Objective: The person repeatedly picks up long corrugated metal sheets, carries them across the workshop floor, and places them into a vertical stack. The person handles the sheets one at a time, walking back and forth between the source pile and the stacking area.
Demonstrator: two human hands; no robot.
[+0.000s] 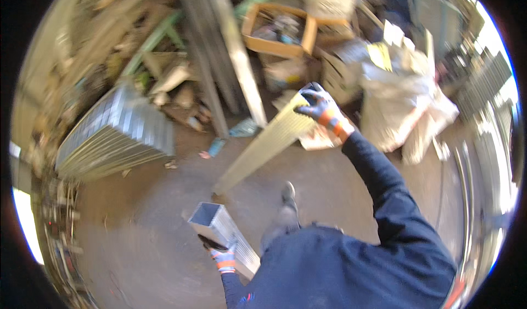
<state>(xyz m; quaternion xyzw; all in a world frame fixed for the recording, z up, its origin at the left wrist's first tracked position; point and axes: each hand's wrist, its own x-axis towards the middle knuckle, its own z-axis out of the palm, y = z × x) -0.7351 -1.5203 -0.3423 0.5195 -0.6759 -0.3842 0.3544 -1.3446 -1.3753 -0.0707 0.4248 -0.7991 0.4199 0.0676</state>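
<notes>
My left hand [224, 255], in a glove with an orange cuff, is closed around a silver square metal tube [233, 232] with ribbed sides. The tube's hollow end faces up, and its other end runs down beside my body. With my arm stretched out, my gloved right hand [325, 111] grips the upper end of a long ribbed metal profile [263, 144], which looks yellowish. This profile leans, its lower end near the floor just beyond the square tube. Motion blurs both hands slightly.
A stack of ribbed metal profiles [118, 136] stands at left. Dark beams [211, 51] lean at the back, beside a cardboard box [274, 45] of scraps. Large filled sacks [395, 108] stand at right. My boot [289, 193] is on the brown floor [148, 232]. Long rods [466, 188] lie far right.
</notes>
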